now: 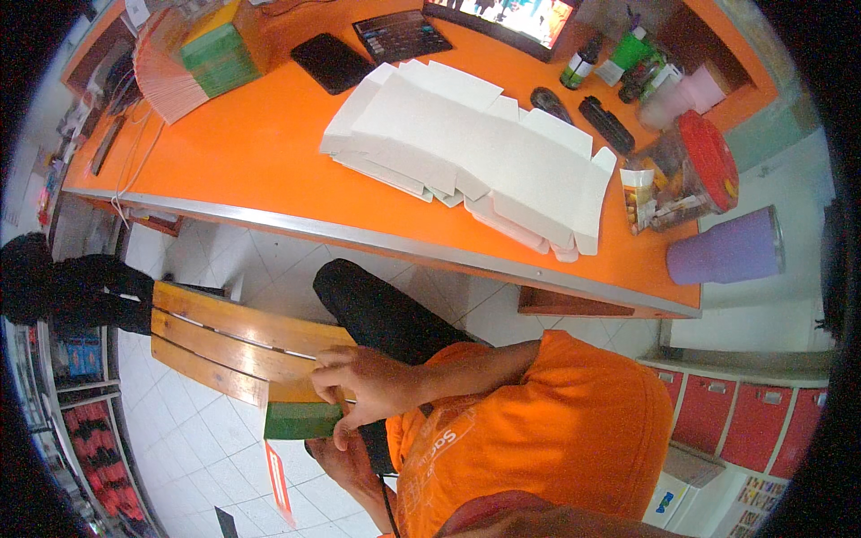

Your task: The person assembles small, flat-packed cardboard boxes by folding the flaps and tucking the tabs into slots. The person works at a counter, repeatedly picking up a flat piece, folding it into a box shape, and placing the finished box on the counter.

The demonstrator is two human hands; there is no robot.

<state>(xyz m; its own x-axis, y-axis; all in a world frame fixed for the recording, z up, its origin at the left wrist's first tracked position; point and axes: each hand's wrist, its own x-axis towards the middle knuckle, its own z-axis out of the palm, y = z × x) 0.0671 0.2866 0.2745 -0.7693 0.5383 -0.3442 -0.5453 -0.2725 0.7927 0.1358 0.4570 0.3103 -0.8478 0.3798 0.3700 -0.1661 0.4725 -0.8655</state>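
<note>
A small green and orange-yellow carton is held in front of my body, above the wooden bench. My right hand comes over it from above, fingers curled and thumb at the carton's near end. Lower down, my left hand closes round the same end from beneath, its fingers partly hidden. A pale flap edge shows at the carton's far side. Below it hangs a white strip with red-orange edges; whether it is attached I cannot tell.
Flattened white cartons lie piled on the orange desk. Behind are a green-yellow stack, a black tablet, a calculator and a screen. A red-lidded jar and purple tumbler stand right. Someone dark-clothed is left.
</note>
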